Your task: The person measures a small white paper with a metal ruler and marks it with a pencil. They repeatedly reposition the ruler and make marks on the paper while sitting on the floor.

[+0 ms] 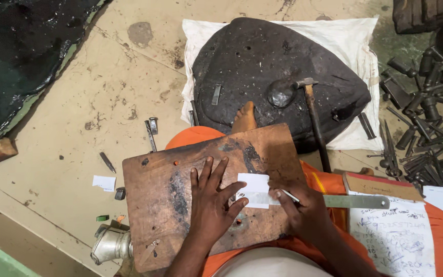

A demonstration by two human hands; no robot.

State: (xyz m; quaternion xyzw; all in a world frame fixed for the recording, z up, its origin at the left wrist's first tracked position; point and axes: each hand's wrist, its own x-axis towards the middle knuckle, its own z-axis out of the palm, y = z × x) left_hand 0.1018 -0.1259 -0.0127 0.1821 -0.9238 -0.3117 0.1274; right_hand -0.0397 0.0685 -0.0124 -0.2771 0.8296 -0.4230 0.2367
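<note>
Left hand (212, 201) and right hand (303, 206) flank paper slip (254, 189) on wooden board (180, 169).

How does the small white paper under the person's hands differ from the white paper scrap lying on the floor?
The white paper on the board lies on the wooden board, pinned under a steel ruler and touched by the left hand; the paper scrap on the floor lies loose and untouched. The board paper looks larger. The right hand holds a thin tool at it. Both are white and roughly rectangular.
</note>
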